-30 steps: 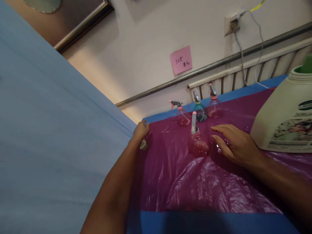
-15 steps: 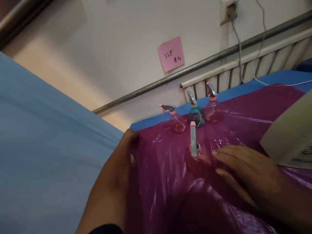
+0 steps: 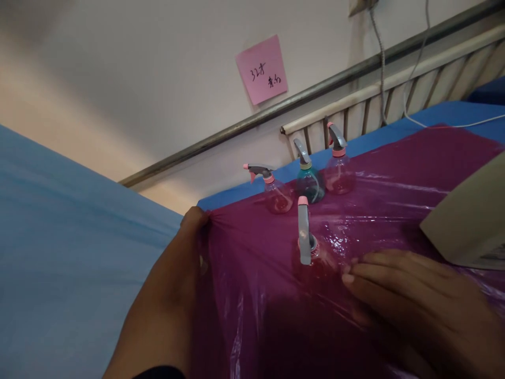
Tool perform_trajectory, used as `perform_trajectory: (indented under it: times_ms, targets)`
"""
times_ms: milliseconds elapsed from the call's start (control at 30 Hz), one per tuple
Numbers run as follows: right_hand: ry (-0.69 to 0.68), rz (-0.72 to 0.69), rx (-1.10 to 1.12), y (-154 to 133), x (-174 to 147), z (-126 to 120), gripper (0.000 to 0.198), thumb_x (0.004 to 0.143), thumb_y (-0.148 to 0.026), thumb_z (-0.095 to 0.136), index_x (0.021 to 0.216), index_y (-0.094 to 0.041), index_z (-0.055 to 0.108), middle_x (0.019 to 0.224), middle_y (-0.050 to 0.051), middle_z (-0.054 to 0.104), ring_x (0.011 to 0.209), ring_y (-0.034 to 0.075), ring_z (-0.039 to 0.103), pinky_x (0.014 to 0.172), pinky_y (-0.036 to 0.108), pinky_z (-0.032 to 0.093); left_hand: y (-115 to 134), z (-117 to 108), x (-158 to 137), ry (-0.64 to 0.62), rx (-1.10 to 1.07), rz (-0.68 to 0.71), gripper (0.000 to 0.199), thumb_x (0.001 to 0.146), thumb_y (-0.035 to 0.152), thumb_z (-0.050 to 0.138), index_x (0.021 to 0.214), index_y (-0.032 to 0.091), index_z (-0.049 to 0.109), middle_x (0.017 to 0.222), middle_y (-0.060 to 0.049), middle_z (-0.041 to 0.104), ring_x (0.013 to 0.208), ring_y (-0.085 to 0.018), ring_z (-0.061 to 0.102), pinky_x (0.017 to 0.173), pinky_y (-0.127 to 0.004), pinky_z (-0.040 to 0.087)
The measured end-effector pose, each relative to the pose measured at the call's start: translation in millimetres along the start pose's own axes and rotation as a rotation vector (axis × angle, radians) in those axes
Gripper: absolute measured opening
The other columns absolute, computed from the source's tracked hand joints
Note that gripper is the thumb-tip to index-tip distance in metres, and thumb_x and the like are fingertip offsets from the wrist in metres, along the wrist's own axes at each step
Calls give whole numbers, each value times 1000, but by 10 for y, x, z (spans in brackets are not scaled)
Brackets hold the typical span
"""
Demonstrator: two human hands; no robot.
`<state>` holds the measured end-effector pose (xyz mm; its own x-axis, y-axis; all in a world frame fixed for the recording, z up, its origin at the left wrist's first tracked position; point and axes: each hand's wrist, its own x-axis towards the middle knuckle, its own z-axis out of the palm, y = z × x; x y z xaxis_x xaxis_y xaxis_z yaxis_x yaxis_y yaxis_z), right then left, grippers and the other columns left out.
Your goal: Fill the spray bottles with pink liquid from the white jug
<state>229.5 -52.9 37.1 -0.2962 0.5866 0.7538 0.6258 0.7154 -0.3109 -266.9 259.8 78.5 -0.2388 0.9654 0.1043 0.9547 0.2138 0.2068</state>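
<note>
A glossy magenta plastic sheet [image 3: 252,231] covers the table. At the sheet's far left corner, my left hand [image 3: 194,221] is closed on its edge, and creases run out from the grip. My right hand [image 3: 410,295] lies stretched over the sheet at the right, fingers pointing left, holding nothing. Just left of its fingertips stands a clear spray bottle [image 3: 305,237] with a grey and pink trigger head. Behind it are a pink-collared spray bottle [image 3: 278,195], a teal spray bottle [image 3: 310,181] and another pink-collared spray bottle [image 3: 339,168].
A blue surface [image 3: 232,195] shows beyond the sheet. Against the wall are a pipe [image 3: 221,131] and a white radiator [image 3: 374,105], with cables [image 3: 381,68] hanging down. A pink note [image 3: 262,71] is stuck above. A pale panel [image 3: 469,216] juts in at right; light blue cloth [image 3: 71,252] hangs at left.
The view has shifted slightly, moving the bottles and note left and up. Creases now spread from my left hand across the sheet. My right hand sits a little lower, still flat.
</note>
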Motion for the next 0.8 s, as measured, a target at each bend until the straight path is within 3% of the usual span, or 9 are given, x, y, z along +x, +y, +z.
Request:
perform_trajectory:
  times_ms: [100, 233, 333, 433, 533, 633, 700, 800]
  targets:
    - [-90, -31, 43, -10, 57, -38, 36, 108, -28, 68, 144, -31, 74, 124, 6, 86, 108, 29, 82, 95, 45, 71, 41, -124, -59, -39, 133, -108, 29, 96, 33, 79, 77, 16, 66, 94, -22, 80, 124, -41, 75, 107, -50, 58]
    - [-102, -69, 151, -44, 100, -74, 31, 108, -30, 71, 138, -32, 77, 118, 3, 86, 103, 25, 82, 90, 39, 69, 109, -482, -294, 35, 216, -90, 23, 99, 29, 74, 111, 9, 71, 130, -24, 78, 133, -42, 70, 115, -57, 54]
    - [-75, -111, 168, -75, 69, -64, 30, 108, -29, 71, 138, -33, 76, 117, 1, 86, 101, 24, 82, 90, 39, 69, 59, -781, -762, 132, 242, -18, 42, 109, 35, 60, 140, 7, 65, 155, -24, 66, 141, -39, 66, 122, -54, 50]
    - [-33, -195, 139, -118, 36, -53, 31, 107, -25, 72, 137, -32, 75, 117, 1, 86, 99, 23, 82, 92, 41, 69, -136, -912, -1535, 183, 268, 30, 51, 108, 39, 56, 152, 13, 61, 157, -22, 65, 144, -37, 65, 125, -48, 49]
    - [18, -249, 130, -225, 79, -88, 29, 105, -22, 75, 133, -29, 76, 115, 1, 87, 98, 24, 82, 93, 43, 69, -409, -764, -2448, 144, 267, 96, 63, 107, 53, 52, 154, 11, 63, 152, -24, 70, 145, -41, 66, 125, -53, 52]
    - [70, -292, 135, -397, 212, -157, 25, 103, -18, 76, 127, -24, 76, 110, 4, 87, 96, 24, 82, 89, 42, 68, -634, -454, -3217, -35, 204, 205, 73, 109, 59, 43, 165, 14, 56, 172, -20, 58, 163, -36, 52, 135, -52, 43]
    - [55, -326, 139, -507, 311, -197, 21, 104, -19, 74, 125, -22, 76, 106, 5, 86, 94, 24, 81, 85, 41, 66, -745, -294, -3550, -149, 222, 203, 77, 110, 60, 42, 172, 17, 49, 180, -17, 47, 169, -35, 44, 136, -53, 40]
    - [-26, -339, 142, -593, 378, -253, 18, 107, -24, 70, 124, -20, 77, 103, 7, 84, 91, 24, 79, 80, 41, 65, -906, -248, -3786, -217, 282, 102, 77, 111, 59, 34, 175, 18, 45, 184, -16, 40, 173, -35, 38, 137, -57, 37]
